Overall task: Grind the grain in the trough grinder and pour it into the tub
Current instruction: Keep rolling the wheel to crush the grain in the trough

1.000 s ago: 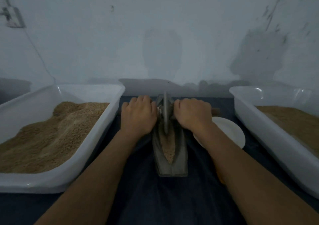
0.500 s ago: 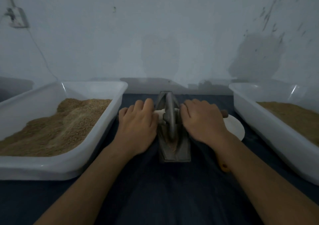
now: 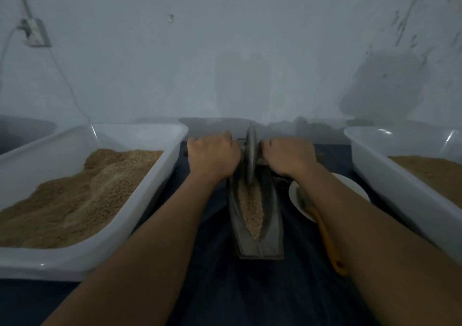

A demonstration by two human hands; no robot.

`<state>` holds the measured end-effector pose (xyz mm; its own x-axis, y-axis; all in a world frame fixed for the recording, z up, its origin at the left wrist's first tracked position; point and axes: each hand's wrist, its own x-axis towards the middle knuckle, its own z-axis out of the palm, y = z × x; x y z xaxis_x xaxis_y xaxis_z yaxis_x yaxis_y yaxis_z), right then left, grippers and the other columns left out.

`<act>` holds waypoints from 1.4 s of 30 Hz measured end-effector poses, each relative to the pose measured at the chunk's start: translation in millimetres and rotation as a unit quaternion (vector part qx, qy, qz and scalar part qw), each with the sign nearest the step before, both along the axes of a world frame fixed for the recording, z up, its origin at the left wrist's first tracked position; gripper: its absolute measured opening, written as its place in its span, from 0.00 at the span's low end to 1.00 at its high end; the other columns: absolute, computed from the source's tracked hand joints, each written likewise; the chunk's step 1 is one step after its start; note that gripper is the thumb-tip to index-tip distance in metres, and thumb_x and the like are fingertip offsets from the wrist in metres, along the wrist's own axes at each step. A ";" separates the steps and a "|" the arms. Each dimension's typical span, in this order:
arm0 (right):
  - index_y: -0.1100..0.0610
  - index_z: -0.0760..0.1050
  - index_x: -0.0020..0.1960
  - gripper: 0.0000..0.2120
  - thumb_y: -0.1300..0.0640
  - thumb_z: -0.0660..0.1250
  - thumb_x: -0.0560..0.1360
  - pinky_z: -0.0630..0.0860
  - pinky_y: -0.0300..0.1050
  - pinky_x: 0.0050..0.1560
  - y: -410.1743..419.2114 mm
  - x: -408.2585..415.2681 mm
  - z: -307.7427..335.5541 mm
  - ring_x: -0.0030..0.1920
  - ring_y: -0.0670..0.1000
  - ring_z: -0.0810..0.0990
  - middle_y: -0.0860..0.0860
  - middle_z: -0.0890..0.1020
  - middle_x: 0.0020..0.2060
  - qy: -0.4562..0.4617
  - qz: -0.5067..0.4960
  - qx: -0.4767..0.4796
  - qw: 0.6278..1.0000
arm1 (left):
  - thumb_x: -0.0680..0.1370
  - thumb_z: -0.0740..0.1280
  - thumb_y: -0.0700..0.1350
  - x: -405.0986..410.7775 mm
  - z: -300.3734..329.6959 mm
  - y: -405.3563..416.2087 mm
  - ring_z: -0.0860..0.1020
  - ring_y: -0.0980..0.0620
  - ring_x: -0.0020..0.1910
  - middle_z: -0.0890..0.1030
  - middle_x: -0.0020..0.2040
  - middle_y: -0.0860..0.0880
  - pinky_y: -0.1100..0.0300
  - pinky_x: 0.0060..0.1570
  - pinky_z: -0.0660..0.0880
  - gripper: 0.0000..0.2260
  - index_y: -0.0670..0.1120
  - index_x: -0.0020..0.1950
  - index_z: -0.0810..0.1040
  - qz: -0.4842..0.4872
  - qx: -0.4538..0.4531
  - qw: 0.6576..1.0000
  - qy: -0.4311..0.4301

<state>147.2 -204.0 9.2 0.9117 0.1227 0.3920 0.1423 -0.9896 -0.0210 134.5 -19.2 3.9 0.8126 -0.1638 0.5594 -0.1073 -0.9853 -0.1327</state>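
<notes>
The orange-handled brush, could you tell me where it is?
The brush lies right of the trough grinder, bristles on the white plate, under the right forearm.

Left: white tub (image 3: 150, 190) of grain walls that side | Right: second tub (image 3: 400, 190), white plate (image 3: 350, 185) and orange-handled brush (image 3: 327, 240) crowd it | Centre: trough grinder (image 3: 272, 215) | Near edge: dark cloth (image 3: 225, 288) bare, passable

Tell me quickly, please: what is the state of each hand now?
Left hand: closed, grips the axle on the left of the wheel.
Right hand: closed, grips the axle on the right of the wheel.
</notes>
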 end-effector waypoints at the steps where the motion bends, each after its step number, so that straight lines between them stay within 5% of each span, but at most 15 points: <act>1: 0.51 0.69 0.35 0.21 0.49 0.50 0.84 0.69 0.46 0.38 0.9 -3.8 0.4 0.41 0.55 0.77 0.53 0.81 0.41 -0.001 -0.001 0.009 1.000 | 0.83 0.51 0.50 -3.2 -0.5 2.7 0.79 0.43 0.44 0.82 0.49 0.47 0.53 0.43 0.63 0.11 0.50 0.46 0.69 -0.004 0.006 1.000 0.002; 4: 0.53 0.73 0.38 0.23 0.45 0.49 0.83 0.71 0.48 0.42 5.5 -26.2 0.3 0.42 0.56 0.78 0.51 0.80 0.40 0.009 -0.006 0.064 0.998 | 0.84 0.53 0.48 -19.0 1.1 11.1 0.79 0.42 0.51 0.80 0.56 0.45 0.51 0.47 0.67 0.14 0.47 0.52 0.76 -0.026 0.052 0.996 0.062; 8: 0.56 0.70 0.67 0.29 0.38 0.44 0.83 0.72 0.54 0.51 1.3 -59.6 13.0 0.55 0.60 0.78 0.60 0.79 0.62 0.118 0.013 0.039 0.992 | 0.84 0.53 0.49 -45.9 17.9 13.8 0.78 0.39 0.58 0.79 0.57 0.42 0.45 0.53 0.71 0.12 0.46 0.50 0.73 -0.028 -0.035 0.977 0.211; 11: 0.55 0.76 0.49 0.26 0.36 0.49 0.82 0.72 0.49 0.43 -8.0 -71.1 30.0 0.46 0.55 0.79 0.55 0.81 0.48 0.166 0.062 0.017 0.984 | 0.83 0.55 0.52 -54.1 32.8 14.2 0.78 0.41 0.51 0.75 0.43 0.46 0.49 0.51 0.74 0.15 0.45 0.42 0.71 -0.003 -0.134 0.964 0.229; 14: 0.54 0.73 0.36 0.26 0.39 0.52 0.82 0.67 0.46 0.35 -6.5 -70.3 33.9 0.36 0.52 0.76 0.51 0.77 0.34 0.118 0.052 0.001 0.992 | 0.82 0.56 0.51 -50.7 30.8 14.2 0.77 0.44 0.47 0.79 0.48 0.44 0.49 0.53 0.76 0.15 0.42 0.43 0.73 -0.001 -0.133 0.955 0.265; 18: 0.52 0.71 0.38 0.25 0.37 0.46 0.78 0.68 0.50 0.41 -2.4 -51.7 11.5 0.39 0.54 0.74 0.51 0.74 0.37 0.060 -0.005 0.015 0.998 | 0.78 0.55 0.51 -28.8 14.0 14.4 0.73 0.46 0.40 0.76 0.44 0.46 0.50 0.47 0.71 0.14 0.46 0.41 0.74 0.010 -0.153 0.958 0.241; 22: 0.54 0.71 0.38 0.24 0.39 0.47 0.79 0.69 0.50 0.42 -7.7 -18.0 7.2 0.41 0.55 0.74 0.55 0.80 0.45 0.047 -0.031 0.056 0.997 | 0.78 0.52 0.52 9.1 19.9 4.6 0.77 0.42 0.52 0.80 0.60 0.44 0.50 0.48 0.69 0.17 0.46 0.49 0.77 0.013 -0.102 0.971 0.216; 27: 0.51 0.67 0.41 0.19 0.46 0.44 0.82 0.70 0.52 0.50 -8.2 8.5 17.0 0.49 0.57 0.74 0.59 0.80 0.61 0.098 -0.005 -0.022 0.995 | 0.74 0.51 0.54 38.1 32.0 0.3 0.77 0.41 0.53 0.79 0.63 0.41 0.48 0.52 0.71 0.19 0.47 0.52 0.76 0.001 -0.141 0.955 0.263; 31: 0.54 0.73 0.45 0.26 0.39 0.43 0.82 0.73 0.51 0.51 -5.3 -8.0 16.8 0.50 0.57 0.77 0.54 0.79 0.49 0.095 -0.016 0.000 0.995 | 0.77 0.50 0.56 20.5 24.6 6.6 0.76 0.39 0.62 0.77 0.69 0.42 0.45 0.53 0.68 0.25 0.49 0.64 0.78 0.019 -0.103 0.958 0.268; 34: 0.56 0.75 0.43 0.29 0.38 0.44 0.82 0.69 0.49 0.45 1.7 -43.1 14.6 0.45 0.57 0.77 0.55 0.79 0.43 0.069 -0.031 -0.006 0.997 | 0.73 0.50 0.55 -16.0 20.5 10.3 0.78 0.41 0.51 0.80 0.60 0.43 0.47 0.49 0.70 0.21 0.48 0.52 0.78 0.009 -0.060 0.956 0.286; 38: 0.54 0.70 0.57 0.13 0.51 0.49 0.82 0.66 0.50 0.39 1.0 -98.8 17.4 0.41 0.55 0.69 0.55 0.73 0.42 0.003 0.025 -0.163 0.986 | 0.83 0.50 0.51 -63.5 12.5 20.3 0.78 0.39 0.51 0.78 0.55 0.43 0.47 0.46 0.70 0.10 0.50 0.48 0.67 -0.049 0.017 0.978 0.203; 40: 0.54 0.66 0.53 0.04 0.57 0.53 0.81 0.66 0.48 0.36 1.8 -121.8 16.1 0.37 0.54 0.67 0.52 0.66 0.36 -0.046 0.041 -0.168 0.984 | 0.84 0.51 0.49 -81.6 8.8 26.4 0.77 0.39 0.49 0.76 0.50 0.44 0.47 0.43 0.69 0.08 0.50 0.46 0.63 -0.082 0.026 0.983 0.164; 42: 0.51 0.61 0.46 0.05 0.59 0.53 0.80 0.64 0.46 0.34 4.0 -130.7 16.9 0.33 0.53 0.64 0.49 0.62 0.32 -0.042 0.035 -0.125 0.991 | 0.84 0.52 0.47 -89.0 7.4 31.1 0.77 0.38 0.49 0.76 0.51 0.43 0.47 0.41 0.68 0.08 0.50 0.46 0.61 -0.096 0.024 0.985 0.142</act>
<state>16.5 -200.0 26.1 0.8632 0.2875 0.4149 0.2016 -0.9499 0.2389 45.5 12.0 11.2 0.8864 -0.3505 0.3023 -0.3304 -0.9365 -0.1170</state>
